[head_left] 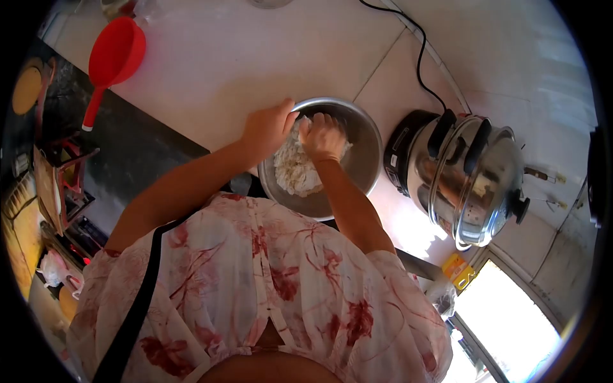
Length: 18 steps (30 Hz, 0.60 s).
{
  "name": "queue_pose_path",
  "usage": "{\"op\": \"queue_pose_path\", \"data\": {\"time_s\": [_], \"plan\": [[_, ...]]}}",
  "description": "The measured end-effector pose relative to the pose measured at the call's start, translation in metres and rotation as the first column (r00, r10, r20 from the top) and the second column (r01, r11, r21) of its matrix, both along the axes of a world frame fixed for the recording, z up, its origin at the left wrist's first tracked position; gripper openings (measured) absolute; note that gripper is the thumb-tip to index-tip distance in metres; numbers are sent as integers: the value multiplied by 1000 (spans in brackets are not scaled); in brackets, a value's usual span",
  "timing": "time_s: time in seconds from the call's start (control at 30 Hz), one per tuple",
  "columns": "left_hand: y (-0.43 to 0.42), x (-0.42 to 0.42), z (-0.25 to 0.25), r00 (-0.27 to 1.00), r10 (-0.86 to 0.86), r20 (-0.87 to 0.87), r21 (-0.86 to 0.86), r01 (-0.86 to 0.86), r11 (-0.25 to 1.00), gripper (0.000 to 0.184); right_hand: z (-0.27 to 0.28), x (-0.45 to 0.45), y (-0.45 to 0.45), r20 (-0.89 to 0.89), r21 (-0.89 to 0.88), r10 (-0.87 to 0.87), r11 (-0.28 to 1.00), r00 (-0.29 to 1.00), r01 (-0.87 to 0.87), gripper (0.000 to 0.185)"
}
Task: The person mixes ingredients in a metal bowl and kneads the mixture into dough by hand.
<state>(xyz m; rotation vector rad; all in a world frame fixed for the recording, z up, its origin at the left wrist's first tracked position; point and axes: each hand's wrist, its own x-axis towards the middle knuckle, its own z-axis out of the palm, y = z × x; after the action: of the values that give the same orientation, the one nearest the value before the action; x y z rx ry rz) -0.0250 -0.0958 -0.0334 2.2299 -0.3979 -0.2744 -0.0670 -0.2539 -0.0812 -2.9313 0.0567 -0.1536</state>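
The right hand (324,137) is inside a steel bowl (365,142), with its fingers bent and pressed into the pale, crumbly dough (294,167); whether these fingers are closed on a lump of it, I cannot tell. The left hand (267,127) is clamped on the rim of the same bowl at ten to eleven o'clock, its fingertips close to the right hand. The dough is gathered in the nine o'clock half of the bowl, so most of it lies toward seven and eight o'clock from the right hand, and a part is under the fingers. Bare metal is seen in the bowl from one to six o'clock. Just beside the bowl, at three o'clock, stands a steel pot (418,167) with a black base (399,150); its lid (491,191) is on, so the inside is hidden. This leaves only a narrow gap on that side. A black cord (421,60) runs from the pot toward one o'clock. Between eleven and twelve o'clock the counter (255,57) gives wide open room. Its near edge passes close to the bowl, and the person's body is at six o'clock. Well apart, at ten o'clock, a red ladle (120,54) lies with its handle reaching past the edge. A yellow packet (456,269) is at four o'clock.
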Motion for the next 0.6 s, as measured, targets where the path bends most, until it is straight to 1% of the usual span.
{"op": "queue_pose_path", "data": {"time_s": [0.13,0.2,0.33,0.4,0.43,0.47,0.5,0.53,0.6], "plan": [[0,0,-1,1000,-30,10,24,29,999,18,-1,8,-1,-62,27,-52,998,997,54,28],[0,1,-1,999,-37,33,46,36,998,17,-4,10,-3,-9,29,-56,998,998,56,31],[0,-2,-1,998,5,59,16,-6,1000,18,0,9,0,30,36,-77,996,997,75,32],[-1,-7,-1,996,13,85,-1,-13,1000,19,3,9,0,-20,79,-113,990,993,115,35],[-1,-6,-1,995,22,92,36,-25,999,18,3,10,-2,1,76,-111,991,994,111,35],[-2,-4,-2,995,24,96,73,-31,997,18,2,9,-6,-32,190,-113,975,993,117,35],[-1,-3,-2,995,21,102,66,-27,997,18,3,5,-11,-73,299,-110,946,991,127,36],[-1,-4,-2,995,20,100,71,-27,997,19,26,0,-12,-74,291,-115,948,991,131,36],[0,-4,-1,995,10,99,70,-17,997,19,68,-10,-12,-274,438,-110,870,955,226,36]]}}
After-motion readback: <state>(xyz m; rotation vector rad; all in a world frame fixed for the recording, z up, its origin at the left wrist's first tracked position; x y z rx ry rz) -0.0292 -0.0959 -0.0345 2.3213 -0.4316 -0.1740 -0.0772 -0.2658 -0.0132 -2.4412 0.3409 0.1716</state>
